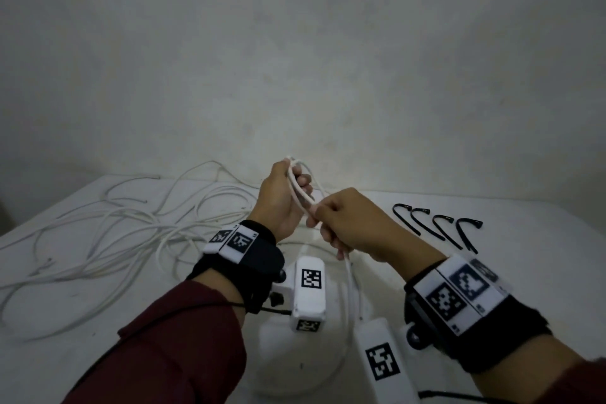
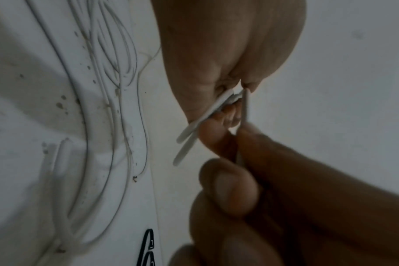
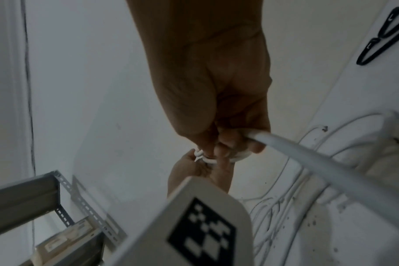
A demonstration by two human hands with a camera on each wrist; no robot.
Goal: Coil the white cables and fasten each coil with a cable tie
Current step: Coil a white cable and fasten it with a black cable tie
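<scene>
Above the middle of the white table [image 1: 426, 207] my left hand [image 1: 282, 197] grips a few small loops of a white cable [image 1: 300, 190]. My right hand [image 1: 347, 223] is closed round the same cable just below and to the right, and the cable's free length [image 1: 349, 275] hangs from it to the table. The left wrist view shows the loops [image 2: 201, 117] pinched between the fingers of both hands. In the right wrist view the cable [image 3: 307, 158] runs out from under my right hand's fingers [image 3: 223, 149]. Several black cable ties [image 1: 437, 228] lie in a row at the right.
A tangle of loose white cables [image 1: 108, 233] covers the left half of the table. A pale wall [image 1: 295, 59] stands right behind the table's far edge. A grey metal shelf frame [image 3: 34, 194] shows beside the table in the right wrist view.
</scene>
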